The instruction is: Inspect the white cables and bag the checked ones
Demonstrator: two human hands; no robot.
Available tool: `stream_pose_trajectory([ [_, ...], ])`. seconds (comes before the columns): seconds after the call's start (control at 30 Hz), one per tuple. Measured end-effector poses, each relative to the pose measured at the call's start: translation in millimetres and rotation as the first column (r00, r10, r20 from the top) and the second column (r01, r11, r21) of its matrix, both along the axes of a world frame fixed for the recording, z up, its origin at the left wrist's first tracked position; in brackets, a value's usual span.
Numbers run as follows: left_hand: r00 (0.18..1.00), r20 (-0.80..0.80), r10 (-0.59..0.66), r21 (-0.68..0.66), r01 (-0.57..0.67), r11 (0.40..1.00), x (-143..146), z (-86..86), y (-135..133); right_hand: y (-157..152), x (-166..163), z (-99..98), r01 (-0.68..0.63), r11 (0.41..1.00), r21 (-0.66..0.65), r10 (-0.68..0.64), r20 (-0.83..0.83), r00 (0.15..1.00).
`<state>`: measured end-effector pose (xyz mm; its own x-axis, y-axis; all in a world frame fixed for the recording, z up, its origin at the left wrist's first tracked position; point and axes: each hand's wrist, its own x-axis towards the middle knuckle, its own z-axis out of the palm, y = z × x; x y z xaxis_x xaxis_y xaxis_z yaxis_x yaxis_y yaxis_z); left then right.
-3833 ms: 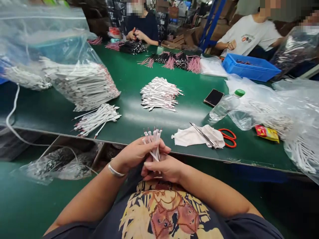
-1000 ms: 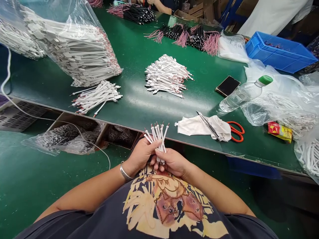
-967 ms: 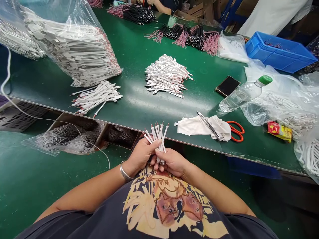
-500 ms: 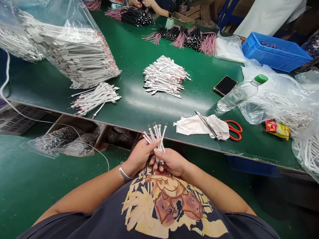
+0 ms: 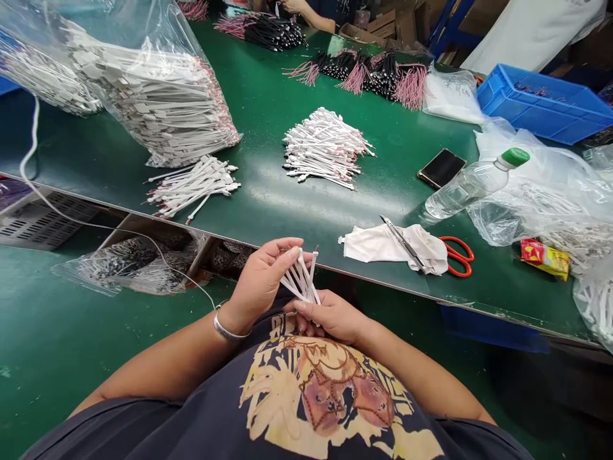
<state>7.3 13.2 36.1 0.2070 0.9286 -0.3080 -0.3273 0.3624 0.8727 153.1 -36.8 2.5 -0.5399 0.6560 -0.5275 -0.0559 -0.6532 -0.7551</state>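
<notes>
A small bundle of white sleeved wires (image 5: 301,281) is spread like a fan in front of my shirt, close to the table's front edge. My right hand (image 5: 334,315) is closed round its lower ends, the thumb lying across them. At the upper tips, my left hand (image 5: 266,275) pinches several wires between thumb and fingers; its fingers partly hide those tips. One wire stands apart at the right, its dark tip free. On the green table (image 5: 258,217) ahead lie a larger pile of similar white wires (image 5: 325,147) and a smaller pile (image 5: 194,185) to the left.
A big clear bag of white wires (image 5: 158,102) stands at the left. Rightward are a white cloth (image 5: 368,246) under a utility knife (image 5: 402,243), red scissors (image 5: 460,255), a phone (image 5: 441,168), a bottle (image 5: 467,186) and a blue bin (image 5: 546,105). Another person's arm (image 5: 316,14) shows behind.
My left hand has risen from the bundle's middle to its upper tips and now pinches there. My right hand stays at the lower ends. The whole view has shifted slightly.
</notes>
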Motion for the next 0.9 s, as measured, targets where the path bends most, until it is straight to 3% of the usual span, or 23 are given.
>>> stream_pose_trajectory([
  [0.5, 0.999, 0.049, -0.010, 0.008, 0.009, 1.000, 0.3, -2.2, 6.5, -0.3, -0.7, -1.1, -0.002, 1.000, 0.014, 0.002, -0.007, 1.000],
  [0.63, 0.983, 0.184, -0.002, -0.099, 0.020, 0.995, -3.5, 0.7, 8.4, -1.4, -0.7, -1.6, 0.046, 0.999, -0.003, -0.046, -0.040, 0.998],
  [0.77, 0.930, 0.367, -0.032, -0.193, 0.109, 0.975, -12.1, 3.6, 4.1, -2.7, -0.6, -5.0, 0.113, 0.994, -0.013, -0.113, -0.144, 0.983],
  [0.9, 0.925, 0.369, -0.094, -0.195, 0.176, 0.965, -16.4, -0.3, -5.4, -1.8, -1.6, -4.2, 0.124, 0.991, -0.050, -0.131, -0.211, 0.969],
])
